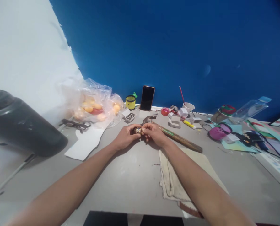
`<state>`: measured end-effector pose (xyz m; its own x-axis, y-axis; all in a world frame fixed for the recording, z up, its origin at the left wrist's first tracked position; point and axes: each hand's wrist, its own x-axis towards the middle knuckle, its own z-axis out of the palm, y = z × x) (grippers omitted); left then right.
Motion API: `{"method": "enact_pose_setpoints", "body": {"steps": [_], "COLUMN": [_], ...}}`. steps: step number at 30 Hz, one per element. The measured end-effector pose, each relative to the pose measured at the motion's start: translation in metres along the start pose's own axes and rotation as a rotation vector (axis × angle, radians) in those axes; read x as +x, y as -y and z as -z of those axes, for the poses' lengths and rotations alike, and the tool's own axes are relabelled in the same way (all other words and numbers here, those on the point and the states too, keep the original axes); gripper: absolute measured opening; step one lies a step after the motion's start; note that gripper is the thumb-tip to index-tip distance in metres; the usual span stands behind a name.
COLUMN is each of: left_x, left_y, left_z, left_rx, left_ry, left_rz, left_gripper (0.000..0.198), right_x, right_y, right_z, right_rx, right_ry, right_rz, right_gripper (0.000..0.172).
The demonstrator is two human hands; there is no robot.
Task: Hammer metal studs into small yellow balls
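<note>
Between thumb and fingers, my left hand [127, 136] holds a small round studded piece [137, 130], gold and dark with shiny dots; its exact kind does not show. My right hand [153, 133] is closed in a pinch at the right side of this piece. Whatever its fingertips grip is too small to make out. Just behind the hands lies a claw hammer [180, 139], its wooden handle running to the right. A small open box [130, 117] of shiny metal bits stands behind my left hand. My right forearm passes over a folded beige cloth [177, 179].
A phone [147, 98] leans upright by the blue wall, beside a yellow mesh cup [130, 102]. Bagged yellow fruit [90, 105], glasses [76, 124] and a big dark cylinder [24, 125] stand left. Small boxes [174, 121], a paper cup [189, 107] and a clear bottle [251, 110] are right.
</note>
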<state>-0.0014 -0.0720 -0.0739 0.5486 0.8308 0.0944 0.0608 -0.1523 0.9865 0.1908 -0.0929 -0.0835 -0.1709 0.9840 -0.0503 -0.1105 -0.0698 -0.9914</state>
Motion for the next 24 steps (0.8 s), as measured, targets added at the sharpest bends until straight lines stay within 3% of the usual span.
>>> {"method": "enact_pose_setpoints", "body": {"steps": [3,6,12,19,21,24], "left_x": [0.001,0.001,0.0,0.0,-0.001,-0.001], "left_y": [0.004,0.003,-0.003,-0.011,-0.012,-0.009], "left_z": [0.002,0.003,0.004,0.007,0.007,0.007], "left_rx": [-0.109,-0.062,0.027,-0.039,-0.077,-0.167], "left_ry": [0.015,-0.003,0.067,0.123,0.125,0.064], "left_rz": [0.057,0.063,-0.008,0.025,0.052,0.118], "left_gripper": [0.049,0.053,0.042,0.046,0.048,0.041], "right_x": [0.0,0.0,-0.001,0.0,0.0,-0.003], "right_y": [0.0,0.001,-0.001,-0.003,-0.004,-0.001], "right_z": [0.003,0.001,-0.01,-0.007,-0.007,-0.006], "right_rx": [0.081,-0.003,-0.155,-0.113,-0.215,-0.602], "right_ry": [0.015,-0.007,-0.132,-0.118,-0.175,-0.32], "right_rz": [-0.018,0.004,-0.001,0.006,0.058,0.243], "right_gripper": [0.043,0.039,0.035,0.045,0.042,0.032]}}
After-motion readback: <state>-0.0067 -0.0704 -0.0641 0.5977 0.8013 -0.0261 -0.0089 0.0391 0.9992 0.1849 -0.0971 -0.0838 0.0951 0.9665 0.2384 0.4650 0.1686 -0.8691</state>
